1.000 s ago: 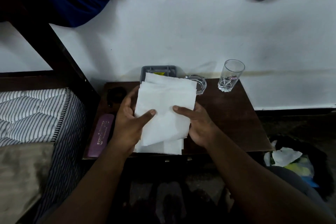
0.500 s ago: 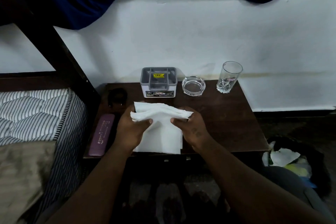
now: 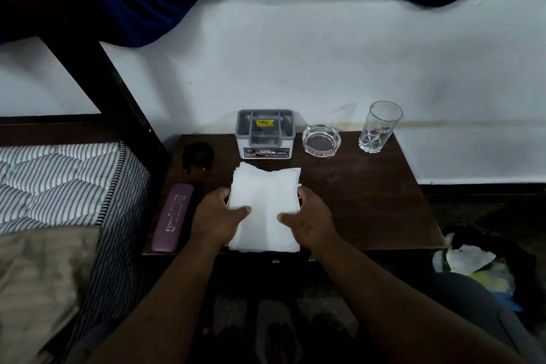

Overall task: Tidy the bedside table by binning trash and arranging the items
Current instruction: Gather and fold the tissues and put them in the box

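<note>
A stack of white paper napkins (image 3: 265,204) lies near the front edge of the dark wooden bedside table (image 3: 369,204). My left hand (image 3: 217,217) grips the stack's left side, thumb on top. My right hand (image 3: 310,219) grips its right side the same way. Behind the stack stands a grey lidded box (image 3: 265,134) with a yellow label. To its right sit a glass ashtray (image 3: 321,140) and an upright drinking glass (image 3: 379,127).
A purple case (image 3: 172,217) lies along the table's left edge, with a small black object (image 3: 197,155) behind it. A striped mattress (image 3: 59,180) borders the left. On the floor at right, a dark bin (image 3: 484,263) holds crumpled paper and wrappers.
The napkins were held up in front of the grey box. I have lowered them and laid them flat on the table, both hands now at their sides.
</note>
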{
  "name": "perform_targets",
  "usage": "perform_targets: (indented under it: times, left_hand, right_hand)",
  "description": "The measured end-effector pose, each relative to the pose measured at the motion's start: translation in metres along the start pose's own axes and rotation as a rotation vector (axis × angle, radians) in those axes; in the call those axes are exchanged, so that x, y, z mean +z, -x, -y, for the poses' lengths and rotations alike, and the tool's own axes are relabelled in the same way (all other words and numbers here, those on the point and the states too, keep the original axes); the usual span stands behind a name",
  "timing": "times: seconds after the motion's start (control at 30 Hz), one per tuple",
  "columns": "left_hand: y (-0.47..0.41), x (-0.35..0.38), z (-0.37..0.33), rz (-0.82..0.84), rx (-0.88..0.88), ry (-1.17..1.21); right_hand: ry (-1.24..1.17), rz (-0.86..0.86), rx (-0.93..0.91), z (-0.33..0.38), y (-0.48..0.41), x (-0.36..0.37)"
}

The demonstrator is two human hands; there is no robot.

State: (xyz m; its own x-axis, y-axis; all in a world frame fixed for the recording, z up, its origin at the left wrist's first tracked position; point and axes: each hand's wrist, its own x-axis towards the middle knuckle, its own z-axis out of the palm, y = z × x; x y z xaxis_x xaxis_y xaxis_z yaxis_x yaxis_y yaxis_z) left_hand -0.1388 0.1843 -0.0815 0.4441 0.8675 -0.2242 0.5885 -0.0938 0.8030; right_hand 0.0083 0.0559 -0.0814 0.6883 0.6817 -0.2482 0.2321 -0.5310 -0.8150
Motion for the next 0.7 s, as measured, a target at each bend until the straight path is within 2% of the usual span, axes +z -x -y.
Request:
perform_targets:
  times: [0.17, 0.23, 0.43, 0.7]
  left_hand:
    - [0.0036, 0.0051, -0.0008, -0.102, 0.052, -0.298]
    - [0.0058, 0.0061, -0.0027, -0.113, 0.035, -0.336]
    - [0.0058, 0.0092, -0.0075, -0.089, 0.003, -0.220]
    - [0.0016, 0.0102, -0.0094, -0.137, -0.104, 0.074]
  right_hand:
    - [0.359, -0.048, -0.046, -0.0025, 0.0045, 0.0068]
    - [0.476, -0.071, -0.039, -0.0036, 0.0058, 0.0088]
    - [0.478, -0.084, -0.028, -0.0051, 0.0038, 0.0087]
    - [0.428, -0.069, -0.057, -0.0053, 0.0037, 0.0077]
